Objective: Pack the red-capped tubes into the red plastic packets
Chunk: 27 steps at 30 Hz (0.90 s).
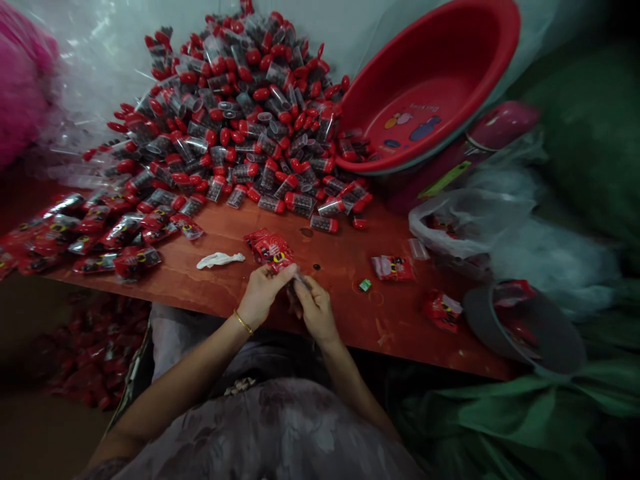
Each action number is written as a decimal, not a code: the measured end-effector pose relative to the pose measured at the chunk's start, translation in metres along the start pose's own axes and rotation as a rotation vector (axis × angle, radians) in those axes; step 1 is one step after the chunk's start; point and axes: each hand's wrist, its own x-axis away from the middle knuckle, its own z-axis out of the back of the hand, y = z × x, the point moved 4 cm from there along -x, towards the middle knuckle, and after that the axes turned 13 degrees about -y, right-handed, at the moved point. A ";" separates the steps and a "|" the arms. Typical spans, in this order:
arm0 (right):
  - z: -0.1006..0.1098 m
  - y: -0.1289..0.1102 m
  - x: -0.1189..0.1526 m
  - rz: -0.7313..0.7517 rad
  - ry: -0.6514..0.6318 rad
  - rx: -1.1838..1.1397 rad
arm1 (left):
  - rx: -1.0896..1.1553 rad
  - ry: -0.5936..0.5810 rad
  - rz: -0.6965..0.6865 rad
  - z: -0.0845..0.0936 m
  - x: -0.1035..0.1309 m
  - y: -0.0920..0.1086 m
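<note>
My left hand [263, 295], with a gold bangle at its wrist, is closed in a pinch at the table's front edge. Its thumb and fingers grip a small plastic packet [299, 275], mostly covered by the fingers. From the other side my right hand [317, 312] closes on the same spot; what its fingertips pinch is dark and partly hidden. Just beyond the fingers lie flat red printed packets [267, 245]. Left of them rests a crumpled white scrap [220, 260]. A small green piece [365, 285] and another red packet [393, 268] lie to the right.
A big heap of clear tubes with red caps [260, 127] fills the back of the table [340, 267]. Filled red packets [100, 233] pile up at the left. A red basin [425, 80] leans at the back right, near a plastic bag [465, 220] and a grey bowl [560, 340].
</note>
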 end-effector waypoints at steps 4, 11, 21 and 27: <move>-0.004 0.004 -0.002 -0.045 -0.053 -0.137 | 0.031 -0.004 0.010 0.002 0.001 0.004; -0.013 0.003 -0.002 -0.067 -0.031 -0.237 | -0.042 -0.135 0.116 -0.006 0.002 0.002; -0.007 -0.005 -0.002 -0.029 0.144 -0.008 | -0.056 -0.075 0.040 -0.007 0.009 -0.014; -0.016 -0.002 -0.007 -0.023 -0.104 -0.082 | -0.011 0.014 0.013 -0.001 0.003 0.005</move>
